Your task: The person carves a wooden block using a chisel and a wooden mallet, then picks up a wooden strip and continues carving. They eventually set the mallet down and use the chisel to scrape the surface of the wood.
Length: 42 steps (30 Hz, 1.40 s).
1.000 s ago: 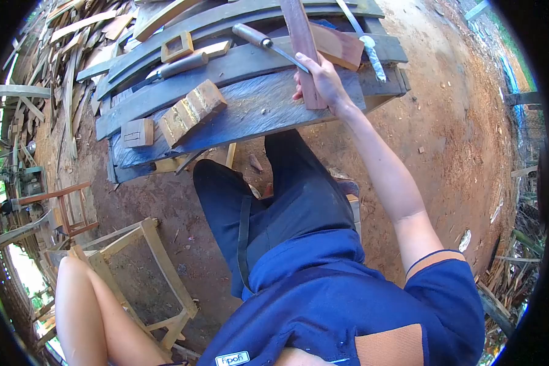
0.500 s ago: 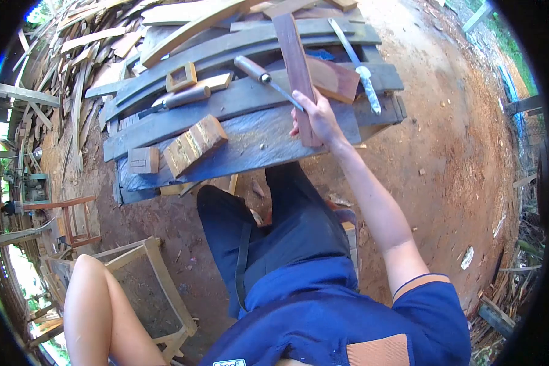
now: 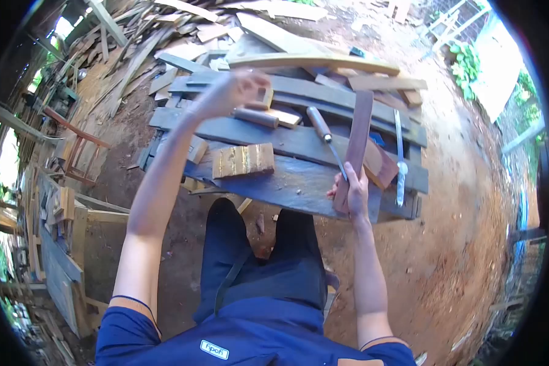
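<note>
At the wearer's one o'clock, the right hand (image 3: 357,188) grips a reddish-brown board (image 3: 360,122) over the bench (image 3: 280,190). Toward twelve, the blurred left hand (image 3: 247,86) nears a wooden frame (image 3: 266,97); finger spread cannot be told.

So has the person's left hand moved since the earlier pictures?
Yes. Judged against the workbench, the left hand has come forward: earlier it was not over the boards, and now it is, blurred, above their far left part.

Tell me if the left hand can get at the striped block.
Probably yes: the striped block lies uncovered on the bench, and the left hand, though blurred, is raised close by, with the right hand well aside.
</note>
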### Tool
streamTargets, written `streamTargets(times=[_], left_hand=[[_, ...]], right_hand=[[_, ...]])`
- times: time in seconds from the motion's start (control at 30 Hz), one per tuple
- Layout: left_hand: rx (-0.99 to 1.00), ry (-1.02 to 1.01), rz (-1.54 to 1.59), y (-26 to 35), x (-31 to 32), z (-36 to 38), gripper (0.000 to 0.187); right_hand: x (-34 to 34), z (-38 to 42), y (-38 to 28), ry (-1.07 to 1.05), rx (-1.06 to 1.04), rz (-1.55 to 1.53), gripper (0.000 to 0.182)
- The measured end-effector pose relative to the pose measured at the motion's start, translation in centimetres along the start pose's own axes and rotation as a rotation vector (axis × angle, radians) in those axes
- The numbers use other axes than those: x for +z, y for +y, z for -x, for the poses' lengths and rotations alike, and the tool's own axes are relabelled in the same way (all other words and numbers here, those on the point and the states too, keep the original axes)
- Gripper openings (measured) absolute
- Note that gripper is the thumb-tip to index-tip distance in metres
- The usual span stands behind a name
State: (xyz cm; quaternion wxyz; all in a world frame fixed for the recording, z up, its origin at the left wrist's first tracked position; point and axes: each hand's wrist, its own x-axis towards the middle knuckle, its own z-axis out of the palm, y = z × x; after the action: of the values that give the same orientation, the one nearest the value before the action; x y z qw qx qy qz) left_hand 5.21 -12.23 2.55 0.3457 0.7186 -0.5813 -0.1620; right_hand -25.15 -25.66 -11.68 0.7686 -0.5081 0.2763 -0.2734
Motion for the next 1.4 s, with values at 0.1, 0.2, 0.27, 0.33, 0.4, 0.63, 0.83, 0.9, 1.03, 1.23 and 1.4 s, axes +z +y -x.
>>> streamTargets(times=[0.1, 0.2, 0.27, 0.33, 0.4, 0.63, 0.83, 0.9, 1.03, 1.23, 1.4], left_hand=[[0.001, -0.274, -0.338, -5.1, 3.3, -1.0, 0.049], [-0.122, -0.316, -0.599, -7.2, 6.1, -1.1, 0.052], [-0.12, -0.28, -0.624, -8.7, 6.3, -0.9, 0.049], [-0.095, -0.227, -0.596, -8.8, 6.3, -0.6, 0.041], [-0.002, -0.202, -0.629, -9.1, 6.0, 0.1, 0.038], [0.25, 0.408, -0.47, -6.2, 1.1, 1.5, 0.03], [0.233, 0.903, 0.13, -0.7, -4.9, 3.8, 0.027], [0.193, 0.983, 0.073, 1.1, -5.6, 4.5, 0.029], [0.115, 1.271, 0.927, 4.1, -4.5, 4.9, 0.039], [-0.091, 1.138, 1.582, -2.3, -3.3, 7.0, 0.025], [-0.17, 1.202, 1.574, -2.6, -2.2, 8.7, 0.019]], right_hand=[[-0.2, 0.1, -0.1, -0.004, -0.032, 0.007, 0.027], [-0.1, -0.1, 0.2, 0.006, -0.038, -0.007, 0.027], [0.1, 0.1, 0.2, -0.003, -0.043, -0.011, 0.028], [0.0, 0.1, 0.0, 0.009, -0.05, -0.014, 0.029], [-0.1, 0.0, 0.3, 0.014, -0.042, -0.022, 0.029], [-0.2, 0.0, 0.4, 0.007, -0.053, -0.036, 0.028], [0.1, 0.1, 0.1, 0.005, -0.063, -0.003, 0.028], [0.1, 0.1, 0.0, 0.002, -0.052, 0.009, 0.029], [0.0, 0.0, 0.4, 0.012, -0.043, -0.001, 0.029], [0.4, 0.3, -0.2, 0.046, -0.047, 0.065, 0.034], [0.4, 0.3, -0.1, 0.044, -0.06, 0.055, 0.032]])
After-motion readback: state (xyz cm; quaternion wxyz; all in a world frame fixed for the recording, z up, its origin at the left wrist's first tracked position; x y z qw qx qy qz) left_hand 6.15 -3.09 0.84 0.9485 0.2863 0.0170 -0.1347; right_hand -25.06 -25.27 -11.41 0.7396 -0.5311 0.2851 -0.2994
